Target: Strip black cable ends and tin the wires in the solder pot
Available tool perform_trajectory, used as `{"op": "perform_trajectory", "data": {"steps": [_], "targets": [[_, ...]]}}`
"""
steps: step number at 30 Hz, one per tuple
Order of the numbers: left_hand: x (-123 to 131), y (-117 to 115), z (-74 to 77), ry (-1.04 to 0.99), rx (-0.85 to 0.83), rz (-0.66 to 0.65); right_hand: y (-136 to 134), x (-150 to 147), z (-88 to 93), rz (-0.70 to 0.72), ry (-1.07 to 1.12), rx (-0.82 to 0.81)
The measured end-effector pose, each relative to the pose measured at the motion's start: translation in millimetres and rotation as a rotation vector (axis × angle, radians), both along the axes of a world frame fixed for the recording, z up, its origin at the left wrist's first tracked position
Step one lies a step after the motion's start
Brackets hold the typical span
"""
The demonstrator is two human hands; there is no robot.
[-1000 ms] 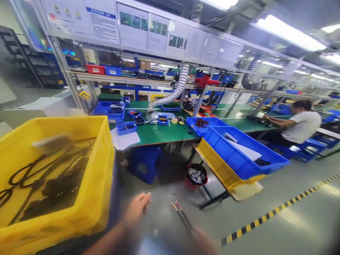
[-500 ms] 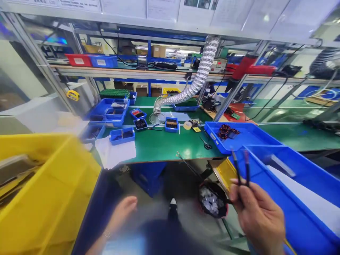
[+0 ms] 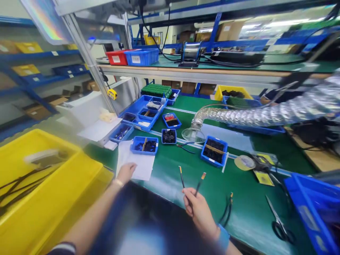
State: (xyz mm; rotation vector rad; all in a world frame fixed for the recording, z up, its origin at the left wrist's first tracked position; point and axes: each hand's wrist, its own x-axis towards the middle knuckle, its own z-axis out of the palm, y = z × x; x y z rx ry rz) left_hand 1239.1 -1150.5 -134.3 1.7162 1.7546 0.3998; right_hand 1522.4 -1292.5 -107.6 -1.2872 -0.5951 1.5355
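Note:
My right hand [image 3: 199, 212] is shut on two black wires [image 3: 190, 186] with orange-tipped ends that point up and apart. My left hand [image 3: 126, 173] stays open, its fingertips at the edge of a stack of white paper sheets [image 3: 140, 164]. Both hands are above a green bench mat [image 3: 239, 202]. A short black cable [image 3: 227, 212] lies to the right of my right hand, not touching it. A blue bin of dark parts [image 3: 145, 146] stands just beyond the paper.
A yellow crate [image 3: 39, 187] of black cables stands at the left. Scissors [image 3: 278, 223], a blue crate [image 3: 313, 212], a tape roll [image 3: 244, 163], pliers [image 3: 184, 147], several blue bins and a silver duct hose [image 3: 265, 115] occupy the bench.
The view has swung left and down from the aisle onto the bench. Both hands have moved over the mat, my left reaching the paper. My right hand still grips the wires.

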Motion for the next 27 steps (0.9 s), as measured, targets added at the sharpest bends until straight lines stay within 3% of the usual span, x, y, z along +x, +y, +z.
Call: {"op": "perform_trajectory", "data": {"steps": [4, 6, 8, 11, 14, 19, 22, 25, 26, 27], "targets": [[-6.1, 120.1, -11.6, 0.183, -0.001, -0.084, 24.3, 3.9, 1.9, -0.135, 0.017, -0.054], [-0.2, 164.8, -25.4, 0.234, -0.026, -0.145, 29.0, 0.9, 0.6, -0.238, 0.007, -0.104], [7.0, 192.9, -40.2, 0.249, -0.049, -0.197, 31.9, -6.0, 0.4, -0.308, -0.022, -0.154], [13.9, 209.8, -55.1, 0.231, -0.073, -0.232, 37.3, -19.6, 4.3, -0.348, -0.065, -0.192], [14.5, 212.6, -54.9, 0.177, -0.073, -0.213, 42.3, -30.1, 10.5, -0.34, -0.134, -0.142], [17.3, 197.0, -28.5, -0.043, -0.027, -0.094, 36.1, -30.1, 16.1, -0.289, -0.201, -0.105], [35.4, 153.9, -7.1, -0.284, -0.032, -0.092, 25.5, -25.1, 18.0, -0.275, -0.195, -0.122], [69.7, 89.4, 14.7, -0.535, -0.142, -0.228, 14.4, -20.6, 21.3, -0.229, -0.274, -0.095], [82.6, 68.7, 21.5, -0.631, -0.212, -0.283, 10.9, -19.2, 22.9, -0.213, -0.32, -0.083], [95.0, 50.4, 27.7, -0.867, -0.392, -0.308, 7.3, -17.6, 24.6, -0.197, -0.371, -0.07]]}}
